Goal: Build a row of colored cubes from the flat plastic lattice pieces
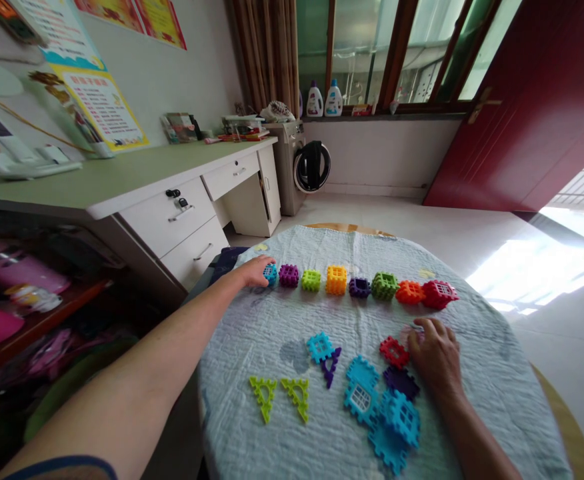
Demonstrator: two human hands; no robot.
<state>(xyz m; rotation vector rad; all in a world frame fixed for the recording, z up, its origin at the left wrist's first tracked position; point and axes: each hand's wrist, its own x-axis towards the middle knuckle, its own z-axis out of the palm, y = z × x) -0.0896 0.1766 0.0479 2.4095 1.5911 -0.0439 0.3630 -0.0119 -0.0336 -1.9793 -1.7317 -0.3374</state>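
Observation:
My left hand (257,272) has its fingers wrapped round a small blue cube (271,274) at the left end of a row of plastic block shapes. To its right stand a purple cube (289,275), a lime cube (311,281), a yellow block (337,280), a dark purple cube (359,287) and a green cube (385,285), then orange (410,291) and red (439,293) ones. My right hand (435,352) rests on the cloth with bent fingers beside a flat red piece (393,352). Blue pieces (395,420) and a dark purple piece (401,383) lie near it.
Two lime triangles (296,398), a light blue square (320,347) and a purple triangle (331,367) lie on the cloth-covered round table (252,447). Beyond are a desk (137,175), a washing machine (287,170) with its door open, and a red door (512,120).

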